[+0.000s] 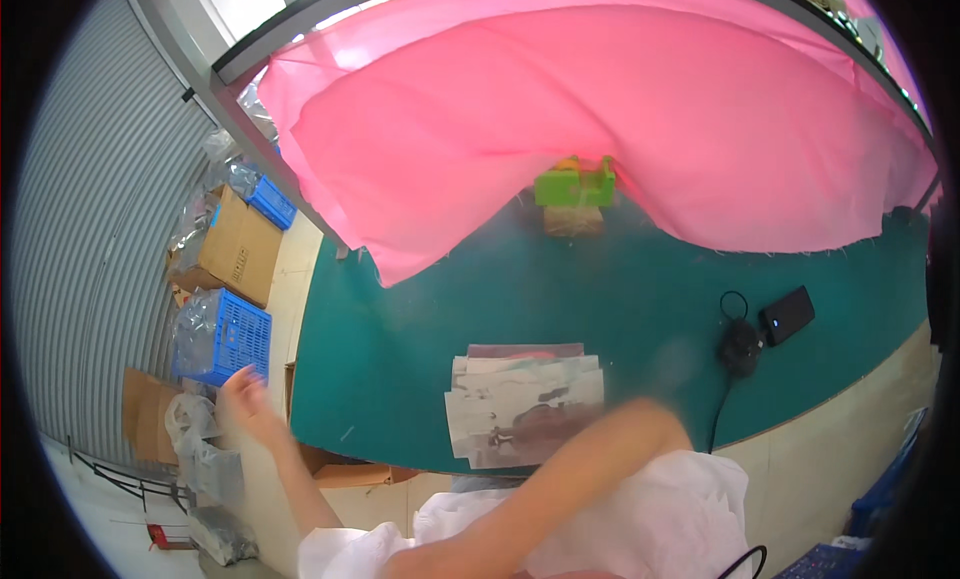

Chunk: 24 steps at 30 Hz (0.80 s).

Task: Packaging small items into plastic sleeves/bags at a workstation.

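My left hand [248,399] is held out past the table's left edge, near a blue plastic crate on the floor side. Its fingers look stretched out and somewhat blurred, and nothing shows in them. My right arm [560,479] is bent, with the elbow over the front of the table and the forearm running down to the lower left. The right hand itself is out of the picture. Close to that elbow lies a loose stack of greyish printed sheets [530,414], partly covered by the arm.
The green-topped table [400,329] carries a green tape dispenser [575,189], a black box-shaped device [788,315] and a dark corded object [740,349]. Pink cloth [480,109] drapes from the frame behind. Blue crates [243,334], a cardboard box [240,249] and plastic bags [213,469] line the left.
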Each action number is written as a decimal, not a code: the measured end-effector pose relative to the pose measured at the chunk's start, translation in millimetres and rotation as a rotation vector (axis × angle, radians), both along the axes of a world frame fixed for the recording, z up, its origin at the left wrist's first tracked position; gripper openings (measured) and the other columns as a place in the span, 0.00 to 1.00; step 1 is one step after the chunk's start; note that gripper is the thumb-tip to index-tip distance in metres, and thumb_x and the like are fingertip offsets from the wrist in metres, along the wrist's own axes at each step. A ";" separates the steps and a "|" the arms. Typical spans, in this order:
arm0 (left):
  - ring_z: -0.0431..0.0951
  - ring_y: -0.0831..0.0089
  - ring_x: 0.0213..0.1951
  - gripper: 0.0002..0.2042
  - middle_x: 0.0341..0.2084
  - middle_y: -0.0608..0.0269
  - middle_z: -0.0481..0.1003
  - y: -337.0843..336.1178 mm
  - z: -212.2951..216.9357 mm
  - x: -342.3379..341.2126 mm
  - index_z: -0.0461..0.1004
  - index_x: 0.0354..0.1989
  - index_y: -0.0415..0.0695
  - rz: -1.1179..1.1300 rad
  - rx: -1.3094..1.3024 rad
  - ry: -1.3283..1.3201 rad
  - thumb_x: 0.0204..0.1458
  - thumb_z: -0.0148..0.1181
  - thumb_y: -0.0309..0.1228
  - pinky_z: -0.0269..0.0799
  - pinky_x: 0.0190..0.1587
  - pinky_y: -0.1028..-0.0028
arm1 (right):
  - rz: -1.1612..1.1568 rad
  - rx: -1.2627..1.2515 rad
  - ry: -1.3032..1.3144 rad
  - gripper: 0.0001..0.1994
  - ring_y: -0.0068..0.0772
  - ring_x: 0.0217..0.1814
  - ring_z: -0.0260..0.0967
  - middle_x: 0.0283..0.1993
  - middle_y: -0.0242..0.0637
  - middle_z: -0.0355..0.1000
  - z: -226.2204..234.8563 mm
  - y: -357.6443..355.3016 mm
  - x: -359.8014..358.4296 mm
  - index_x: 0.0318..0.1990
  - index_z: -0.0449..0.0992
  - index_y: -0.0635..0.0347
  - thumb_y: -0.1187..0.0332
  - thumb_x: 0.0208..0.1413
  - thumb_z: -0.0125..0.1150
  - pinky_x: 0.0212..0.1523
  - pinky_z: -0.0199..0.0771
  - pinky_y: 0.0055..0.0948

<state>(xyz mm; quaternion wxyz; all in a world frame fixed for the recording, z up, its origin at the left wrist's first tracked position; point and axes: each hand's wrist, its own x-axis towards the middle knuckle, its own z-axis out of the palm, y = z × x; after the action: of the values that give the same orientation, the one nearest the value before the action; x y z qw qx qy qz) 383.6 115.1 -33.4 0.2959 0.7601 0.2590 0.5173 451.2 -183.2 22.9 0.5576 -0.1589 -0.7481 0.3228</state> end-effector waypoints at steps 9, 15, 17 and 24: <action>0.61 0.52 0.58 0.24 0.57 0.50 0.62 -160.2 -4.5 133.0 0.67 0.56 0.48 -1.110 0.558 0.777 0.47 0.62 0.34 0.56 0.60 0.58 | -0.949 -0.438 -1.115 0.29 0.47 0.60 0.59 0.55 0.47 0.62 -65.3 -84.8 83.3 0.54 0.66 0.59 0.56 0.45 0.64 0.60 0.58 0.40; 0.64 0.53 0.57 0.23 0.56 0.51 0.63 -185.2 1.6 192.7 0.67 0.56 0.47 -1.285 0.386 0.762 0.50 0.60 0.32 0.60 0.59 0.60 | -0.965 -0.411 -1.236 0.26 0.55 0.60 0.59 0.57 0.56 0.61 -85.3 -85.3 89.0 0.50 0.67 0.70 0.62 0.44 0.61 0.56 0.63 0.46; 0.65 0.54 0.56 0.23 0.56 0.52 0.64 -186.4 9.9 201.3 0.68 0.56 0.46 -1.288 0.344 0.758 0.49 0.60 0.32 0.62 0.57 0.62 | -0.972 -0.382 -1.236 0.25 0.56 0.58 0.61 0.54 0.58 0.63 -87.5 -83.9 86.8 0.49 0.68 0.73 0.63 0.44 0.59 0.54 0.65 0.46; 0.68 0.59 0.54 0.20 0.53 0.54 0.67 -178.3 48.7 227.1 0.72 0.52 0.44 -1.262 0.266 0.610 0.48 0.61 0.28 0.66 0.54 0.66 | -0.796 -0.367 -1.076 0.13 0.53 0.43 0.71 0.33 0.52 0.72 -93.5 -74.7 104.2 0.29 0.72 0.72 0.66 0.44 0.56 0.36 0.76 0.38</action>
<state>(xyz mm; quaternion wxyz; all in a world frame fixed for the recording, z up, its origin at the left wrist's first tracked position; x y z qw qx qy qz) 610.6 -63.2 15.3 0.3580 0.9054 -0.2248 0.0390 555.4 -257.9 -70.6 0.1494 -0.6511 -0.7385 0.0914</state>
